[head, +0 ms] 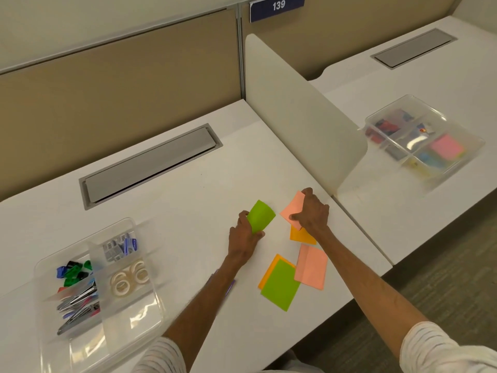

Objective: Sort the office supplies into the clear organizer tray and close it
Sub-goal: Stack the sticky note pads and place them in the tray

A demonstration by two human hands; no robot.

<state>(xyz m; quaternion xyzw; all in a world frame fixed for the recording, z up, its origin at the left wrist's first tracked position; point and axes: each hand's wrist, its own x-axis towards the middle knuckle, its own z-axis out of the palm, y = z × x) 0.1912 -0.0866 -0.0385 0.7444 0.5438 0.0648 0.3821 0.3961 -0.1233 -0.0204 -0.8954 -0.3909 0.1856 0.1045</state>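
Green note [262,215]: is being gripped by the left hand [243,238]. Pink note [293,208]: is being pinched by the right hand [312,211]. Tray [131,321]: is lying on the worktop [188,197], left of both hands, left hand nearer.

Green sheets [262,216]: 2. Pink sheets [312,267]: 2. Orange sheets [301,236]: 2. Clear trays [150,313]: 2. Tape rolls [121,286]: about 4.

Open-plan office: a white counter [188,184] and its neighbour [403,84] stand side by side, split by a rounded white divider [295,117] and backed by tan fabric partition panels [121,84]. Each carries a grey cable hatch [150,162]. A blue plate [277,8] reads 139; grey carpet [443,278] lies below.
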